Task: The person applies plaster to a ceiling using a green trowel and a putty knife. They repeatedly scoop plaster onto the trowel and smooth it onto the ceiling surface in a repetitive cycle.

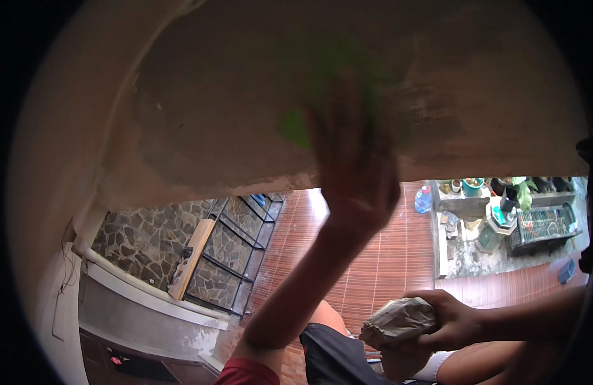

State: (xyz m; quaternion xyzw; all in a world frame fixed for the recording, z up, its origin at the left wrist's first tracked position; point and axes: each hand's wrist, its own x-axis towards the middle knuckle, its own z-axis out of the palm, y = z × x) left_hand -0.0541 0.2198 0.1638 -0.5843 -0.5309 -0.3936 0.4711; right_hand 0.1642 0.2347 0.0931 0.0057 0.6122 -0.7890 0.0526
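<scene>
1. Left hand [354, 160]: raised, fingers extended over a blurred green pad [296, 128]; grip cannot be determined.
2. Right hand [454, 314]: lowered, gripping a crumpled packet [399, 321].
3. Green pad: located at the brown wall [206, 122]. Current step appears to be rubbing; next stroke likely calls for even pressure.
4. Beyond: reddish floor [367, 276].

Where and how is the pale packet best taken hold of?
The pale packet is probably best held around its right end, coming from the right as the right hand does: that part looks full and rounded, while the left end is crumpled.
</scene>
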